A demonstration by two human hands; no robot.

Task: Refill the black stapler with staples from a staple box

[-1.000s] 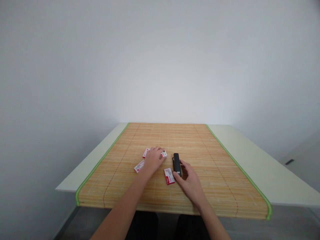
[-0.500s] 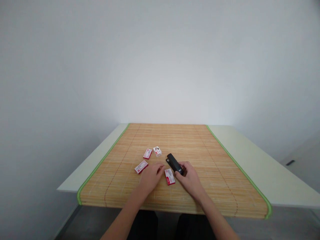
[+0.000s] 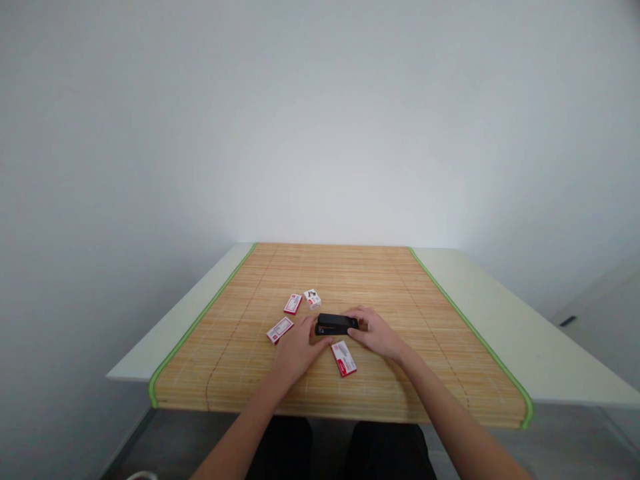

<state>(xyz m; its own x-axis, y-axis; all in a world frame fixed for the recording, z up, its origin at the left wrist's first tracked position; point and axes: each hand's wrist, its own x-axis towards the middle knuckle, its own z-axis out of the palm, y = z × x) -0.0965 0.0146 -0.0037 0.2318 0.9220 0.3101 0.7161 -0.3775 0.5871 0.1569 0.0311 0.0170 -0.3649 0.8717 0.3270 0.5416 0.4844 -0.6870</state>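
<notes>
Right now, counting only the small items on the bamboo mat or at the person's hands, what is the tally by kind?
Black stapler: 1
Flat red-and-white boxes: 3
Chunkier white box with a dark picture: 1
Total: 5

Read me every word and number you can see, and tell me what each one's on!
None can be read clearly.
Nearest red-and-white box: print too small and blurred.
Leftmost red-and-white box: too small.
Farther flat red-and-white box: too small.
Small white box with a dark picture: too small.
Black stapler: pale mark, too small.
</notes>
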